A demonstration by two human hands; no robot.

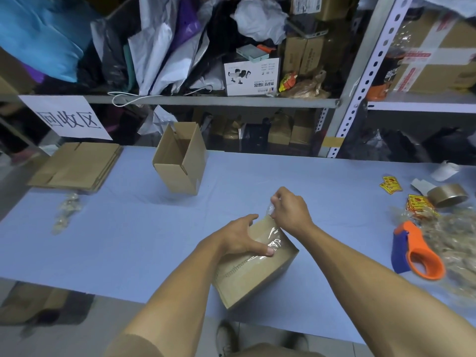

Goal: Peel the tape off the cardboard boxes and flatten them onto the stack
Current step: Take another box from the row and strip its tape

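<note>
From the head view, a brown taped cardboard box [257,264] sits tilted near the front edge of the blue-covered table [128,240]. The left hand [242,238] clasps its top, thumb pressed on the clear crinkled tape strip [274,240]. The right hand [291,210] pinches the tape's lifted end. A flattened cardboard stack [77,166] lies far left, beside an open empty brown box [180,158].

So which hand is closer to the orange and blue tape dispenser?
The right hand. It pinches clear tape at the far edge of the brown cardboard box, on the side toward the orange and blue tape dispenser. The left hand grips the box farther away.
</note>
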